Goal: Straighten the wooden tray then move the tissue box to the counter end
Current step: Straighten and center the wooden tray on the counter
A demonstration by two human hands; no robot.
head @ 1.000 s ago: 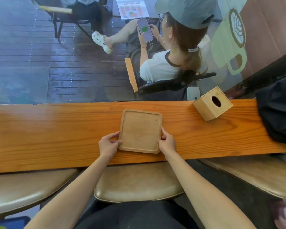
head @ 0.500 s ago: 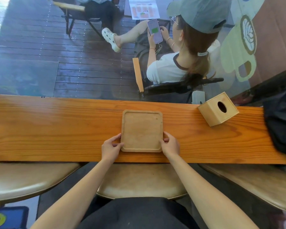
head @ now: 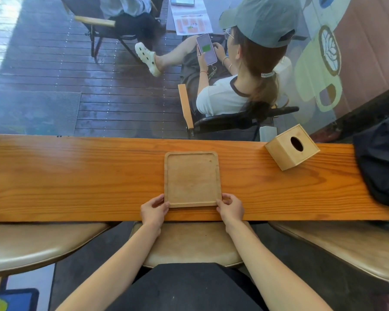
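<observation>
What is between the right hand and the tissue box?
Nothing visible. The right hand grips the wooden tray's near corner, and only bare counter lies between it and the tissue box. Past the box, a dark bag lies over the counter's right end.

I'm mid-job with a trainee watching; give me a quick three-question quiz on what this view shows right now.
1. True or false: the tissue box stands inside the wooden tray.
2. Which corners of the tray do the left hand and right hand grip: A) far corners, B) near corners, C) neither?
3. Fill in: the tray's edges run ____ with the counter edge.

Key
1. False; the box sits apart, to the tray's right, turned at an angle.
2. B.
3. Parallel, so the tray looks straightened.
</observation>
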